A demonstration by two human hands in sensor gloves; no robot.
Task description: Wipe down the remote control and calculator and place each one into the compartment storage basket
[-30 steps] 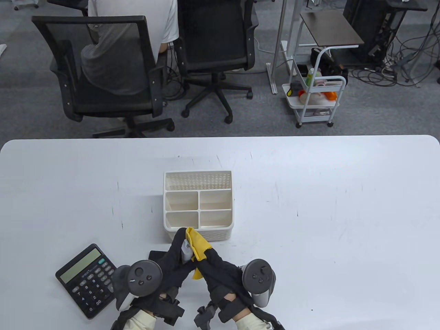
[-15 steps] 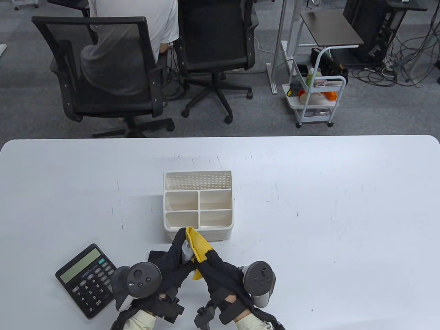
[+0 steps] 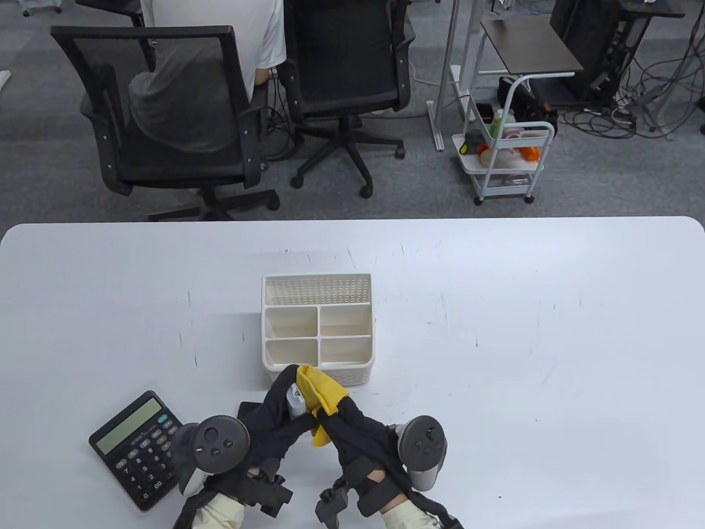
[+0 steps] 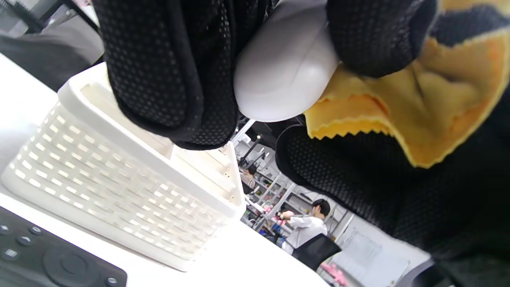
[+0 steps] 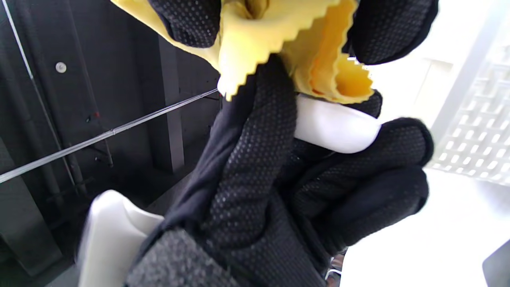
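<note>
- The white remote control [image 3: 296,400] is gripped by the left hand [image 3: 275,419], just at 6 o'clock of the storage basket [image 3: 318,374].
- The yellow cloth [image 3: 319,390] is pinched by the right hand [image 3: 352,430]; firm strokes along the whole casing are advised.
- The calculator [image 3: 137,447] lies unwiped on the desk [image 3: 495,330] at 8 o'clock.

Yellow cloth [image 3: 322,390], white remote [image 4: 285,85], black calc [image 3: 137,447], cream lattice basket [image 3: 318,328].

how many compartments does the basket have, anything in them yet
5, all empty: one long compartment across the far side of the storage basket, and four small ones in two rows nearer the hands. The hands cover part of its near wall only.
</note>
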